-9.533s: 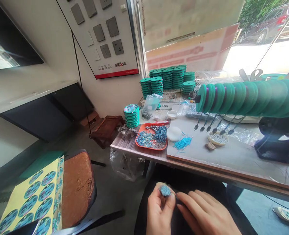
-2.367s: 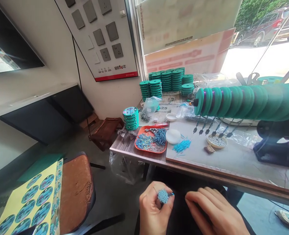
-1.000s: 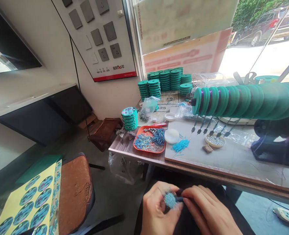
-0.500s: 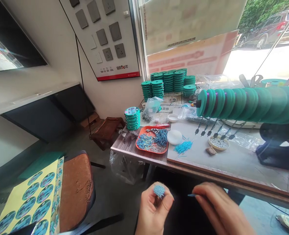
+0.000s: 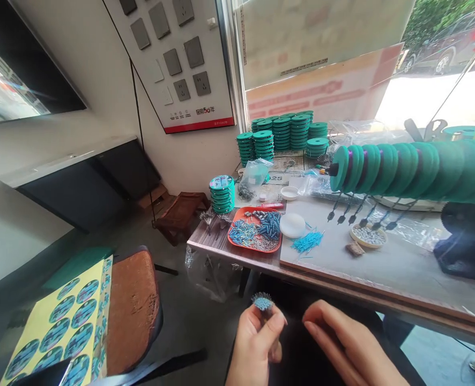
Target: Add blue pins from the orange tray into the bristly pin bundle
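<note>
Low in front of me, my left hand (image 5: 255, 343) is closed around a bundle of thin wires with light-blue ends (image 5: 262, 303). Fine metal tips stick up around the bundle's top. My right hand (image 5: 342, 338) is to its right, fingers pressed together; whatever they may hold is hidden. On the table beyond, an orange tray (image 5: 230, 241) carries blue spring-like pieces and small metal parts. Beside it are a round white lid (image 5: 292, 225) and a loose pile of thin blue tubes (image 5: 309, 241).
A row of green spools (image 5: 386, 171) on a rod spans the table's right side, lines hanging from it. Below sits a dish of small grey pieces (image 5: 368, 236). Stacked green spools (image 5: 289, 133) stand behind. A brown chair (image 5: 133, 311) with a sticker sheet (image 5: 40, 332) is left.
The small blue piece at my right fingertips is no longer visible, and that hand has moved slightly left. The bundle in my left hand now shows its wire tips. The view has shifted slightly.
</note>
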